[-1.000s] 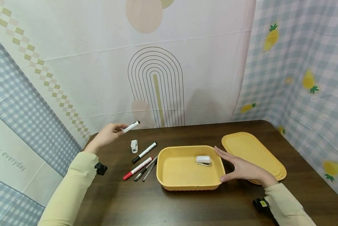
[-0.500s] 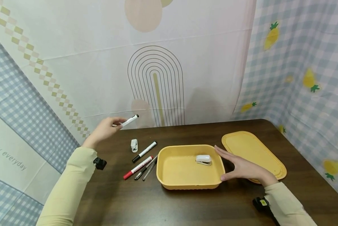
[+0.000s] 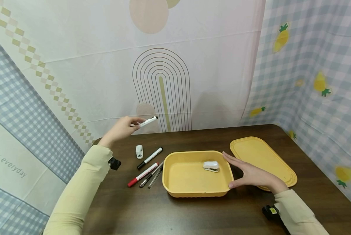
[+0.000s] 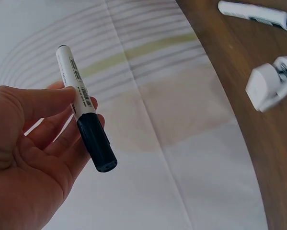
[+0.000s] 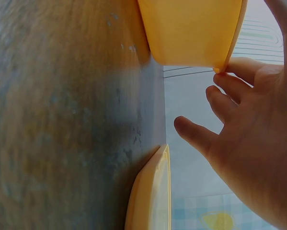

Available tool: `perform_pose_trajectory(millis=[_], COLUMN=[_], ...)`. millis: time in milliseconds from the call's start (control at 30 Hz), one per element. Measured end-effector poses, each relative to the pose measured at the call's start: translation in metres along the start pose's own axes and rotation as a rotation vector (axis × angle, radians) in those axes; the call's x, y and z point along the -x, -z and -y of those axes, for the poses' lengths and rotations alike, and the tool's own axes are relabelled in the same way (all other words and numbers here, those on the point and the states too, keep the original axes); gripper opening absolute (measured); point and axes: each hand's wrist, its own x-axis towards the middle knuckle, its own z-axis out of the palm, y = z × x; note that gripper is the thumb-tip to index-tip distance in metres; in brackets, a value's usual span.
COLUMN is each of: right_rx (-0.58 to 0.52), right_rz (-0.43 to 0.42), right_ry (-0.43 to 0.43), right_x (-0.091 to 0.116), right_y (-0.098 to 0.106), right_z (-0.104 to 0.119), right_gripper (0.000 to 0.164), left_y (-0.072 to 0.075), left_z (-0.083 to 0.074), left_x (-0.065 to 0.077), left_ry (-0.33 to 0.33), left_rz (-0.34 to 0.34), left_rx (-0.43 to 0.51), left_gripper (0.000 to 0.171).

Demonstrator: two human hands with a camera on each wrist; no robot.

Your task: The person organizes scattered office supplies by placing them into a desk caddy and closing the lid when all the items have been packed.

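A white marker with a black cap (image 4: 81,96) is pinched between the thumb and fingers of my left hand (image 3: 123,129), raised above the table's back left. In the left wrist view, its capped end points toward the lower right. My right hand (image 3: 250,173) rests against the right end of the yellow box (image 3: 199,194), thumb at the front corner and a fingertip at the back one. Its other fingers spread loosely in the right wrist view. Inside the box lies a white stapler (image 3: 211,166). Another small white stapler (image 3: 139,151) stands on the table below my left hand.
Left of the box lie a second black-capped marker (image 3: 150,158), a red-capped marker (image 3: 142,175) and two thin pens (image 3: 155,176). A yellow lid (image 3: 260,158) lies flat at the right on the dark wooden table (image 3: 175,215). A patterned cloth (image 3: 222,65) hangs behind.
My left hand has risen slightly and then moved right, carrying the marker with it. My right hand and the box have stayed in place.
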Motion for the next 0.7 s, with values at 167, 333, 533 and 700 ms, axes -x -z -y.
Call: perform_pose_trajectory(millis=[167,333,533,700], right_rx=[-0.014,-0.017,0.004,-0.005], right_rz=[0.000,0.004,0.007,0.006], right_ry=[0.002,0.005,0.006,0.004], right_x=[0.001,0.000,0.000,0.000], right_y=[0.000,0.000,0.001,0.000], right_z=[0.000,0.000,-0.001,-0.002], right_gripper=[0.108,0.108,0.108,0.108], left_y=[-0.005,-0.012,-0.019,-0.024], left_z=[-0.019,-0.035,-0.057,-0.071], left_x=[-0.014,-0.028,-0.041,-0.049], left_ry=[-0.027,-0.067,-0.125,-0.167], left_rz=[0.017,0.043,0.072,0.086], left_rx=[0.019,0.024,0.022,0.019], left_gripper=[0.033,0.033,0.033,0.032])
